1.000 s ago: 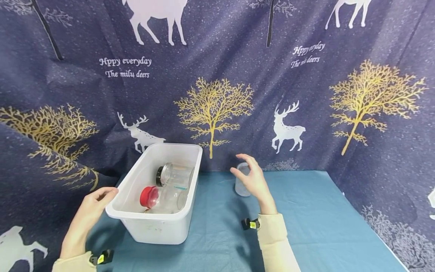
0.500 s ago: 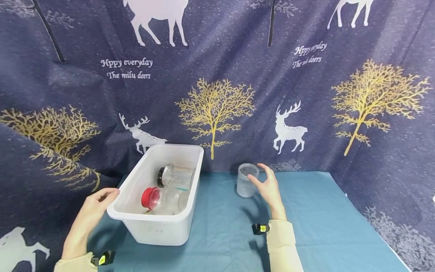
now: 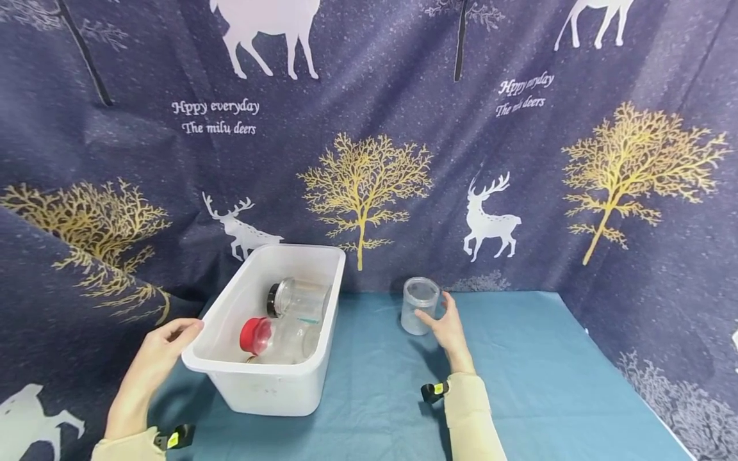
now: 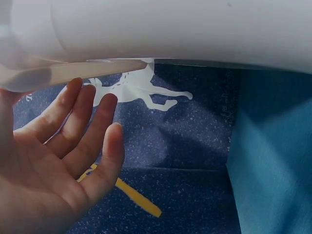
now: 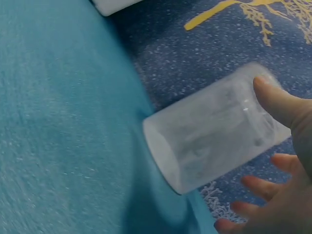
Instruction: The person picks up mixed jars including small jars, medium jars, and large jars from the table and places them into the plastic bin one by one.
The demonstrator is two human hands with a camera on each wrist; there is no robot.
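A clear, cloudy plastic jar stands upright near the back of the table. My right hand is at its right side, fingers spread apart. In the right wrist view the thumb overlaps the upper part of the jar, while the other fingers lie off to its side. My left hand pinches the rim of a white plastic tub at its near left corner. Several of that hand's fingers hang below the rim, loosely bent. Inside the tub lie a red-lidded jar and a black-lidded jar.
Blue cloth covers the table. Directly behind it hangs a dark blue curtain printed with deer and trees. The tub takes up the table's left side, with the upright jar to its right.
My right hand has shifted from in front of the jar to its right side, then lowered and come in closer to it. The left hand stays at the tub's rim.
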